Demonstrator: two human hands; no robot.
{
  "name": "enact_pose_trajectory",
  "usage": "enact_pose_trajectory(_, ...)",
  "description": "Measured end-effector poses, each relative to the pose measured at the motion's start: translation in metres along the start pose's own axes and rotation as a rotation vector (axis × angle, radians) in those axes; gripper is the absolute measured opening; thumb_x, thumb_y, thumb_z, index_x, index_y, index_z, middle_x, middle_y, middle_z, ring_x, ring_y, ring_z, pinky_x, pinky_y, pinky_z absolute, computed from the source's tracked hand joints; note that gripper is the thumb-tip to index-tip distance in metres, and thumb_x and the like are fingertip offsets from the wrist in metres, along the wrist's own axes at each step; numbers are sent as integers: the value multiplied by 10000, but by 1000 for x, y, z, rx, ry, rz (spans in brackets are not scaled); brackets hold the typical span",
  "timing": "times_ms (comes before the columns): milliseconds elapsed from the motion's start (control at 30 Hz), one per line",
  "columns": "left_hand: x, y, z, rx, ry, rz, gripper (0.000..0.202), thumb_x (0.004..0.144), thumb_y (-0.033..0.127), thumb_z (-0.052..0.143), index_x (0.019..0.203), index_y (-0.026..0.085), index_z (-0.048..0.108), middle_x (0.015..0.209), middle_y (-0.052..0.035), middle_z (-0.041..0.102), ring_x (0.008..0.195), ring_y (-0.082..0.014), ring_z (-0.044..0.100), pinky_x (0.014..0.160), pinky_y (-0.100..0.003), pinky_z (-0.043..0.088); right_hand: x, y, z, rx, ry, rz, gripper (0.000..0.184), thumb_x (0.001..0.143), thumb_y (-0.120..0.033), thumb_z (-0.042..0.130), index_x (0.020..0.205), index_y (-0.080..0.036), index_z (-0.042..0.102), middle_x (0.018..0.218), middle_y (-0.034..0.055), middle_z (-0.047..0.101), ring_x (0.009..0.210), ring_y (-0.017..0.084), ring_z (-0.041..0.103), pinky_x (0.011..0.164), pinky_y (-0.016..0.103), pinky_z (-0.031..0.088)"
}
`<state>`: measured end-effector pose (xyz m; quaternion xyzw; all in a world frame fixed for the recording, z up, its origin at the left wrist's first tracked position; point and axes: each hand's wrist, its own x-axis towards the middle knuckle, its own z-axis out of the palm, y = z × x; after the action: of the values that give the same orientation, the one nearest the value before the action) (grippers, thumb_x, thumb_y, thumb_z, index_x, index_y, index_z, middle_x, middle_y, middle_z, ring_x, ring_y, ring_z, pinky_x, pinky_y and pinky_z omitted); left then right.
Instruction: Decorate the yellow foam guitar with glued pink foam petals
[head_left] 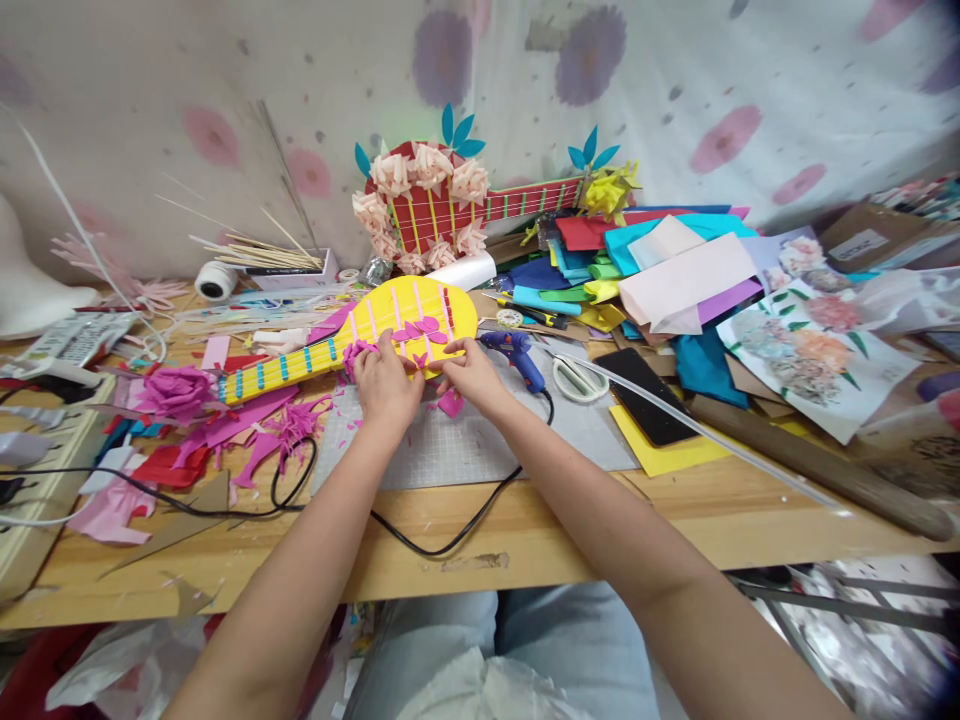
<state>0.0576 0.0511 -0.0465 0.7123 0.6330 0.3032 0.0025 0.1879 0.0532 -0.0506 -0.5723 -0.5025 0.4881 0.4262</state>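
Observation:
A yellow craft guitar lies slantwise on a grey cutting mat, its neck towards the left. Pink strips run over its body as strings, and blue bands cross the neck. Closed on the body's lower edge is my left hand, next to a crumpled magenta paper flower. My right hand grips the same edge a little farther right, fingers bent together. Magenta paper petals lie on the body, and a small one shows between my fingertips. What my fingertips press underneath is hidden.
Right of my hands lie a purple glue gun with its black cord, scissors and a black phone. A red craft guitar leans at the back. Coloured paper piles up right; a power strip sits left.

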Motion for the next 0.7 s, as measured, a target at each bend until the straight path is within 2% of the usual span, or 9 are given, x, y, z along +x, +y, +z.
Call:
enact_pose_trajectory(100,2,0,0,3,5,9,625,695,235,593,1268,134,366,848,-81,706,1059,-301,556,998,-459,272,-4,3,-7,-2,13,-37,245,689,-97,443,885,-227,371,891,-1,691,463,79,593,429,194,398)
enact_pose_trajectory(333,6,2,3,7,-11,-8,614,706,236,595,1268,128,372,812,-64,714,1017,-277,585,1018,-443,262,-14,27,-25,-2,85,-184,235,662,-121,403,875,-221,397,776,-40,657,475,77,553,539,234,454)
enact_pose_trajectory(533,2,3,1,-12,11,-8,628,680,216,594,1262,132,375,844,-63,708,1046,-286,563,1024,-453,252,-13,49,-34,-249,123,-302,161,665,-207,501,826,-195,510,771,-20,594,557,90,514,594,252,434)
enact_pose_trajectory(700,-2,8,-6,-71,104,13,555,704,198,544,1238,174,394,992,-60,678,1064,-262,536,1056,-462,210,-11,51,-42,-262,104,-222,97,693,-282,565,725,-191,552,625,-34,560,561,103,501,546,231,410)
